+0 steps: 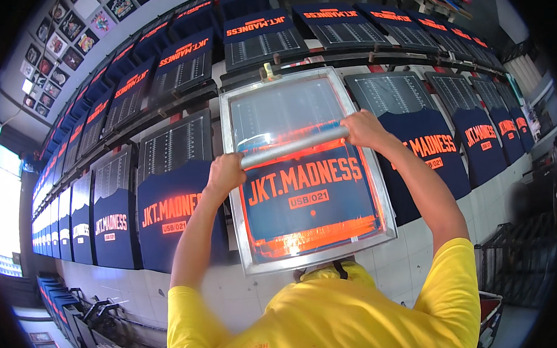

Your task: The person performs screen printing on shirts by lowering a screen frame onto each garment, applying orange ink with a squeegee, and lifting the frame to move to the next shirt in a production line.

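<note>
A metal-edged printing screen [386, 223] lies flat in front of me over a dark board. Orange ink [332, 233] is smeared along the mesh's near end and sides, around orange block lettering. Across the mesh, slightly tilted, runs a squeegee [296, 148] with a long silver handle. My left hand [227, 173] is closed around its left end. At the other end, my right hand [363, 129] grips it, higher in the view. More orange ink shows just beyond the squeegee. The squeegee's blade edge is mostly hidden beneath the handle.
Rows of dark boards carry navy shirts with orange prints, including one shirt [164, 222] at left and another [426, 146] at right. A rail with small clamps [270, 73] runs behind the screen. A black metal rack [517, 262] stands at right. Small pictures [72, 25] cover the wall.
</note>
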A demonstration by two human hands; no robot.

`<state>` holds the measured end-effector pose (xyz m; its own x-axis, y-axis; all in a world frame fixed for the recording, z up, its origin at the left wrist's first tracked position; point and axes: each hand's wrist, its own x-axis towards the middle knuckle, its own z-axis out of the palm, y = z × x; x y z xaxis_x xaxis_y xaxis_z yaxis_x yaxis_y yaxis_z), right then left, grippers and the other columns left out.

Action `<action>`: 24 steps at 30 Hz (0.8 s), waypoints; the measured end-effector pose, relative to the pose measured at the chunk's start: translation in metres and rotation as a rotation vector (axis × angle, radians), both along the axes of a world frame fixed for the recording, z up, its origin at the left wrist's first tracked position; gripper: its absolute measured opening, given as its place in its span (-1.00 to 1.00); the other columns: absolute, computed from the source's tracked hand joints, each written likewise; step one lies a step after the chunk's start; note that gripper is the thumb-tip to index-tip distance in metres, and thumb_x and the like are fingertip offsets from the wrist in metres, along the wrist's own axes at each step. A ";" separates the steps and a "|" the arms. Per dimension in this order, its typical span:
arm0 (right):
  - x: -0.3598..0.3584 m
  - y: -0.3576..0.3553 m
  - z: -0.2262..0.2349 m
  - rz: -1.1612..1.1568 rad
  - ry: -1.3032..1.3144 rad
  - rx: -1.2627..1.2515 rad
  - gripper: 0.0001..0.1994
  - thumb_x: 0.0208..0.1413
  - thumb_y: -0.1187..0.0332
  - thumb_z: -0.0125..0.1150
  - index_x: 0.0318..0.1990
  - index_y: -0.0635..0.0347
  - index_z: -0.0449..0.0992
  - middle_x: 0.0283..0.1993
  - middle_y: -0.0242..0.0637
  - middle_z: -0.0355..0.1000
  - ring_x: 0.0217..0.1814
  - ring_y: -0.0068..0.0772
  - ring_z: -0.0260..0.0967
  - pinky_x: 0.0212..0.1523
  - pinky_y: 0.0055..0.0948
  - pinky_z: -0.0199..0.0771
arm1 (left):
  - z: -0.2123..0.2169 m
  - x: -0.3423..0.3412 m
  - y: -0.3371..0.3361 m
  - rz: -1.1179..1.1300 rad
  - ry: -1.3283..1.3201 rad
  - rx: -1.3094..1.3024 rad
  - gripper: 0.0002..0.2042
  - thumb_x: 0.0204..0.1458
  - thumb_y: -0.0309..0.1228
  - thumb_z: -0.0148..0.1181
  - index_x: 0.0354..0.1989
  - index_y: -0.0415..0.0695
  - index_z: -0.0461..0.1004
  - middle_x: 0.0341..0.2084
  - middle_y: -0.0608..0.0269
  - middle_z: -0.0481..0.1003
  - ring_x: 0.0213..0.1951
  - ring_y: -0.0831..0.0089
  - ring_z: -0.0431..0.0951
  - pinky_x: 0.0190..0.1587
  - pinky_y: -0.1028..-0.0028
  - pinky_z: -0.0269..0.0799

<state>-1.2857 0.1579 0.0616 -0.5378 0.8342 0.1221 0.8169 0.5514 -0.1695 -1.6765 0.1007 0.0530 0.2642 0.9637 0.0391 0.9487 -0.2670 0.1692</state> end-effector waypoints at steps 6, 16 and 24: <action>0.010 -0.044 0.018 -0.008 0.029 0.197 -0.90 -0.16 0.36 0.32 -0.43 0.10 0.57 -0.43 -0.25 0.52 -0.25 -0.16 0.48 -0.20 -0.20 0.29 | 0.022 0.005 -0.042 0.013 -0.117 0.142 -0.80 -0.19 -0.60 0.11 -0.35 -0.18 0.56 -0.43 -0.02 0.57 -0.31 -0.04 0.60 -0.24 0.11 0.52; 0.028 -0.232 -0.036 -0.040 0.127 0.175 -0.74 -0.35 0.50 0.33 -0.37 0.12 0.52 -0.29 -0.38 0.52 -0.19 -0.28 0.42 -0.20 -0.24 0.25 | -0.011 0.024 -0.213 -0.070 -0.162 0.076 -0.66 -0.34 -0.67 0.21 -0.26 -0.20 0.52 -0.38 0.08 0.56 -0.33 0.08 0.61 -0.27 0.23 0.55; 0.020 -0.298 -0.074 -0.054 0.094 0.215 -0.62 -0.38 0.48 0.36 -0.25 0.19 0.47 -0.06 -0.30 0.44 -0.03 -0.22 0.37 -0.16 -0.23 0.30 | -0.066 0.028 -0.277 -0.087 -0.181 0.131 -0.64 -0.26 -0.70 0.10 -0.17 -0.23 0.43 -0.08 0.07 0.47 0.02 0.11 0.52 -0.10 0.27 0.55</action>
<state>-1.2653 -0.1404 -0.0123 -0.4706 0.8110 0.3476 0.8325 0.5386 -0.1295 -1.6485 -0.1762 -0.0134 0.3234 0.9211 0.2169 0.8785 -0.3774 0.2929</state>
